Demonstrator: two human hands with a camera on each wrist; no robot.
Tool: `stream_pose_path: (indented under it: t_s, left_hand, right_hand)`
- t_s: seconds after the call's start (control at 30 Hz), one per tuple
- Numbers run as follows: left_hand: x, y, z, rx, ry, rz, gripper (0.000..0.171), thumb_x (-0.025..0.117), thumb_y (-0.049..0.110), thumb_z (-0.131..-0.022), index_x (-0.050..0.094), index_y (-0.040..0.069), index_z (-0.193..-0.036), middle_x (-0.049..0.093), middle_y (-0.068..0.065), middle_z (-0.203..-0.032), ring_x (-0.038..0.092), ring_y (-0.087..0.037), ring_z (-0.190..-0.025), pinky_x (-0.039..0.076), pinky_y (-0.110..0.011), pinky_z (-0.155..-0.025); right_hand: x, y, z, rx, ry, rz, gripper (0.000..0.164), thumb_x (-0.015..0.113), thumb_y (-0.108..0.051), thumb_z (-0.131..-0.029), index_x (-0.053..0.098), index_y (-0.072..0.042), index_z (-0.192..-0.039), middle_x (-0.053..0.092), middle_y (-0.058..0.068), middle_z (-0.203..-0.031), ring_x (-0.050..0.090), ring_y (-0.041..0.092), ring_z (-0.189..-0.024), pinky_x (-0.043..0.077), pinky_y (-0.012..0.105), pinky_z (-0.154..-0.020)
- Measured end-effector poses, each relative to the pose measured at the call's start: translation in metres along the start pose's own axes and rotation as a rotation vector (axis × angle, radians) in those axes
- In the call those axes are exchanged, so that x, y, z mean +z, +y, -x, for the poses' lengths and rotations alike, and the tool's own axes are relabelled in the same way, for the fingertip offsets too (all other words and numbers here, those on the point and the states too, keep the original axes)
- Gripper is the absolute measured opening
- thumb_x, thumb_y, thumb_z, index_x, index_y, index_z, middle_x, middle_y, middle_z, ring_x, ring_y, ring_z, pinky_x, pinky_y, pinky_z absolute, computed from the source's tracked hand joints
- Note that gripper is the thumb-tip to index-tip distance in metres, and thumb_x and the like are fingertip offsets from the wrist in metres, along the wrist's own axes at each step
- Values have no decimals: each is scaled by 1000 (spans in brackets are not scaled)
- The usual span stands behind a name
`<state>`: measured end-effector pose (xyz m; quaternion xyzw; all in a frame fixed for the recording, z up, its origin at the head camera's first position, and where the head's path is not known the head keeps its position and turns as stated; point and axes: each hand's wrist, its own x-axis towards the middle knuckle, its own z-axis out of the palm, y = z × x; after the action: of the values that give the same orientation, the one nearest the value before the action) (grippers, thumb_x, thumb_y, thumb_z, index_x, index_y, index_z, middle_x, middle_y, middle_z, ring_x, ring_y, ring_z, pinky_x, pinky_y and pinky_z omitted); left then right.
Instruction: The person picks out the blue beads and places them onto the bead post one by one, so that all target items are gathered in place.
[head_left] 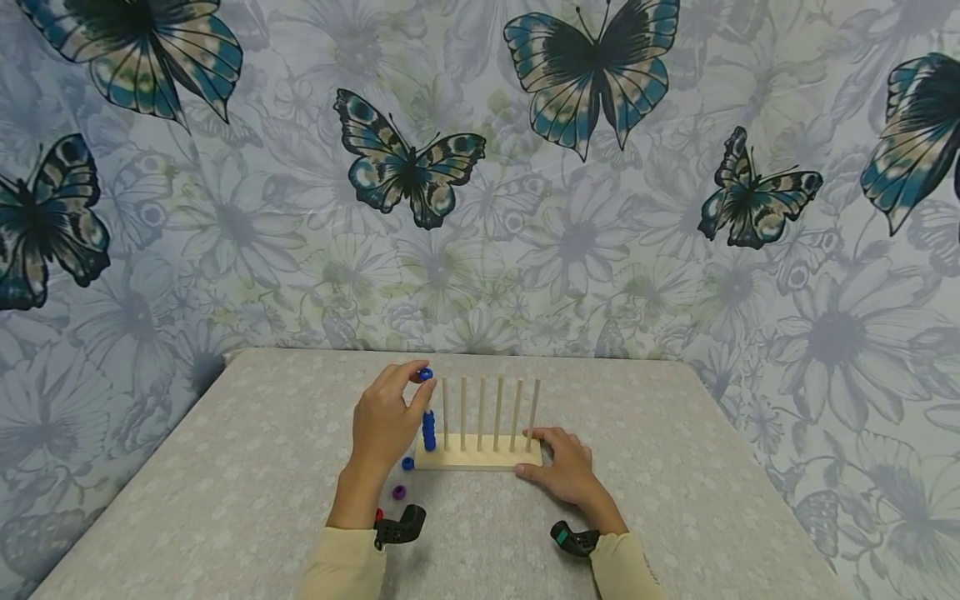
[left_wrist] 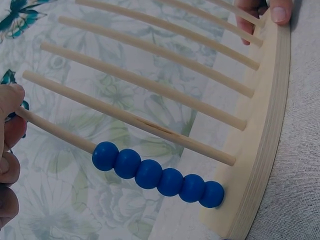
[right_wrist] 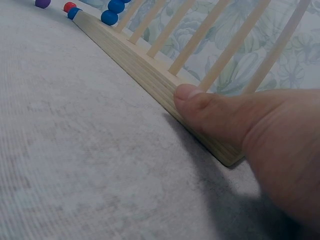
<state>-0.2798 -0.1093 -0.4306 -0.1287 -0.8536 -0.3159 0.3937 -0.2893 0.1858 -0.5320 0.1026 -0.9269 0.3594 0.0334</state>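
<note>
A pale wooden base (head_left: 480,458) with a row of upright pegs (head_left: 481,412) stands on the table. At the top of the leftmost peg my left hand (head_left: 384,421) pinches a blue bead (head_left: 426,374) between thumb and fingers. Below it, several blue beads (left_wrist: 148,174) are stacked on that same peg, down to the base; the other pegs carry none. In the left wrist view the fingers hide the pinched bead. My right hand (head_left: 564,469) grips the base's right end, its thumb (right_wrist: 192,100) on the front edge and its fingers behind.
On the table left of the base lies a loose blue bead (head_left: 408,463), with a purple bead (head_left: 399,492) nearer me. A red bead (head_left: 379,514) is partly hidden by the left wrist. A butterfly-patterned cloth (head_left: 480,275) hangs behind the table.
</note>
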Motion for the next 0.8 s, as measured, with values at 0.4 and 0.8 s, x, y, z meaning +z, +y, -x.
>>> stream_pose_path:
  t_s: [0.4,0.8]
  left_hand:
    - [1,-1,1,-4,-9,-5,30,73,27,-93,71,16,-120,72,-2,-98,49,-9,-58,40,-25,-50]
    - [0,-3,2,-18,-4,-14,28,73,28,-92,72,16,-117,73,-2,-98,60,-14,-64,44,-25,-52]
  right_hand:
    - [1,2,-1,-3,1,0,63,81,-54,-79,61,-29,-132,58,0,-136,47,26,-123,30,52,-97]
    - [1,1,0,0,-3,-1,62,80,-53,-79,61,-27,-132,58,0,-136,48,25,-123,30,50,-95]
